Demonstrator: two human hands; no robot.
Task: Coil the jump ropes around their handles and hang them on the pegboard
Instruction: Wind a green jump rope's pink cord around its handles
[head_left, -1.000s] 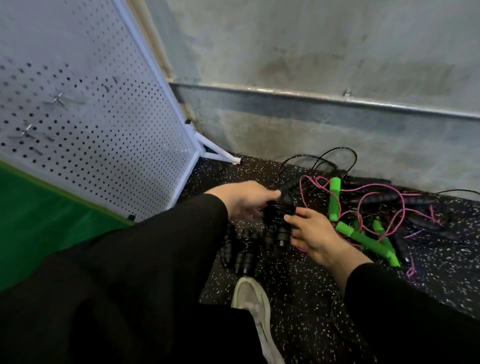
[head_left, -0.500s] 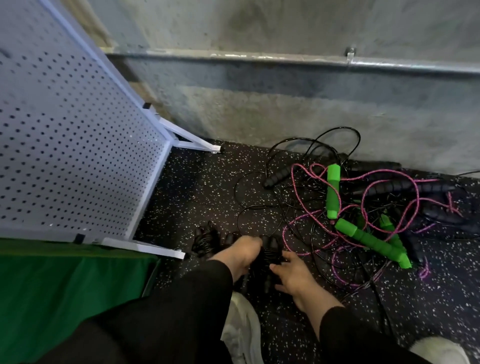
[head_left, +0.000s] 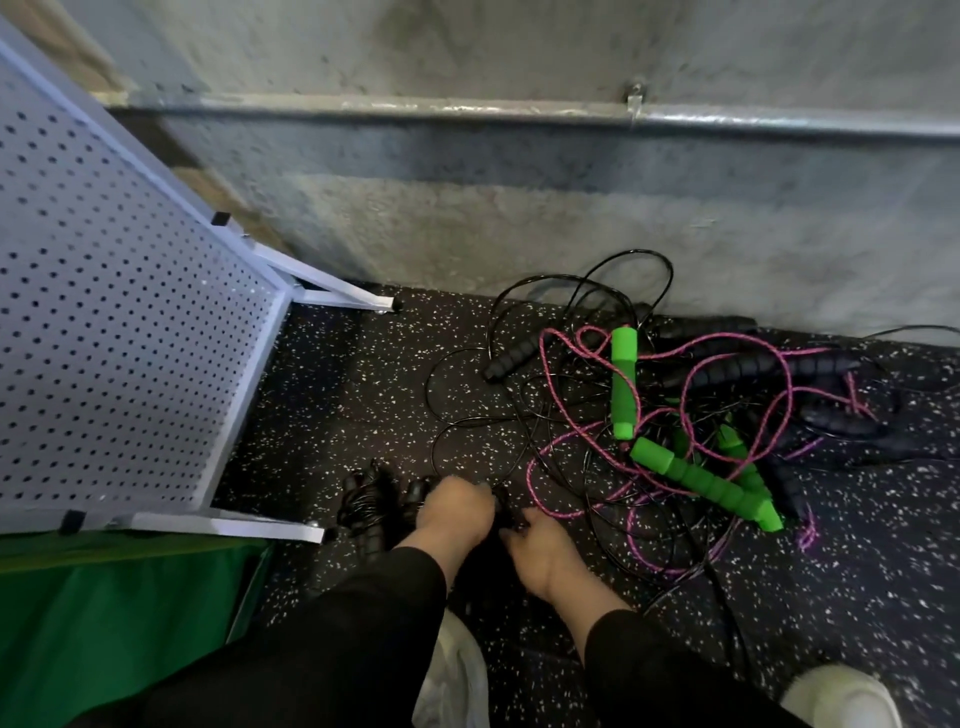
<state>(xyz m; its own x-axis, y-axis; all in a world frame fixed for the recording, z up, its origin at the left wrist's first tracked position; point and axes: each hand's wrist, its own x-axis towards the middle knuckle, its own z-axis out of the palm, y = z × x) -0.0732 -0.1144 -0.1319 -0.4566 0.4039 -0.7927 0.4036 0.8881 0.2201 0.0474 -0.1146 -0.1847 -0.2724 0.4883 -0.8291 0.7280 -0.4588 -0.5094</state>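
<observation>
The concrete wall (head_left: 519, 208) carries a metal pipe (head_left: 467, 111) and meets the speckled black floor (head_left: 353, 395). The white pegboard (head_left: 104, 332) stands at left beside a green mat (head_left: 104, 623). A tangle of jump ropes (head_left: 675, 415), with green handles (head_left: 701, 483) and pink cord (head_left: 737, 353), lies on the floor at right. Coiled black ropes (head_left: 369, 499) lie just left of the hands. The left hand (head_left: 454, 506) and right hand (head_left: 540, 545) grip a black bundle (head_left: 501, 506) between them, fingers curled.
</observation>
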